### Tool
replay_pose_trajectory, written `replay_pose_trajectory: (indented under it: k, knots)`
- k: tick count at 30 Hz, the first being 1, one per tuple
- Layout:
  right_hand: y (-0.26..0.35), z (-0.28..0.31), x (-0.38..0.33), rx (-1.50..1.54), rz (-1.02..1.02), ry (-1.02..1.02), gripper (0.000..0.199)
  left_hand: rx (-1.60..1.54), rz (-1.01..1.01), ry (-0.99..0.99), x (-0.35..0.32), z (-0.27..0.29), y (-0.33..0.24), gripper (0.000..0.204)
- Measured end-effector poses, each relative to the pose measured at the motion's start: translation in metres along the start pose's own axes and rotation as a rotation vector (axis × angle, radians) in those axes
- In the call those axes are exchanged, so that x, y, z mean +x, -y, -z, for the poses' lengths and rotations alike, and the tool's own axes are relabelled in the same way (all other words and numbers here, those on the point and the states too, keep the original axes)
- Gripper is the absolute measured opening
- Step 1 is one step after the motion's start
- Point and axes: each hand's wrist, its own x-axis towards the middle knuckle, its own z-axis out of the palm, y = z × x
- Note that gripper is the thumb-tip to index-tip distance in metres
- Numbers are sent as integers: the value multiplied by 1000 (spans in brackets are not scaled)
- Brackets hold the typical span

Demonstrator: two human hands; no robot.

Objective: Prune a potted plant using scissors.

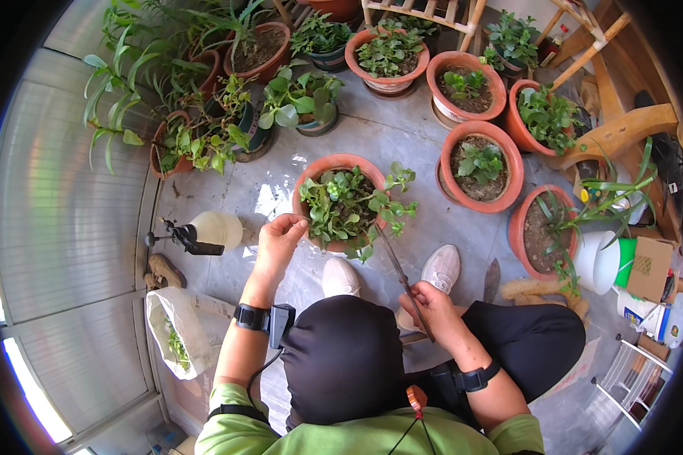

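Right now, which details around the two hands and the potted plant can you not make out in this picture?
Head view:
- Left hand: its fingertips pinch at a stem, too thin to tell.
- Scissors: handles hidden inside the right hand.
- Terracotta pot: soil mostly covered by leaves.
- White bag: contents too small to identify.

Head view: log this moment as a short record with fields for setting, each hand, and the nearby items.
setting: tiled floor crowded with terracotta pots of green plants
left hand: pinching a stem at the rim of the nearest plant pot
right hand: gripping scissors, blades aimed at that plant
posture: crouched, white shoes by the pot
nearby: spray bottle, bag with cuttings
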Motion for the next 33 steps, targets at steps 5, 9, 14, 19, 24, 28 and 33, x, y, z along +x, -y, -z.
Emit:
replay_pose_trajectory:
  k: [5,9,14,19,24,28,33]
  knots:
    - [-1,0,1,59,15,10,25,-11,-68,39,-4,-10,-29,16]
    - [7,0,-2,68,-11,24,25,25,-159,53,-5,-24,-50,15]
    - [6,1,-3,71,-24,36,26,67,-169,53,-5,-19,-51,16]
    - [3,1,-2,15,-3,31,29,78,-24,59,-26,-5,-26,13]
    - [0,1,0,-6,12,39,32,23,43,109,-43,-2,-2,13]
    - [1,1,0,-18,-1,41,33,-40,91,91,-46,-5,8,17]
    - [0,0,0,-44,-12,47,34,-267,153,29,-37,5,20,16]
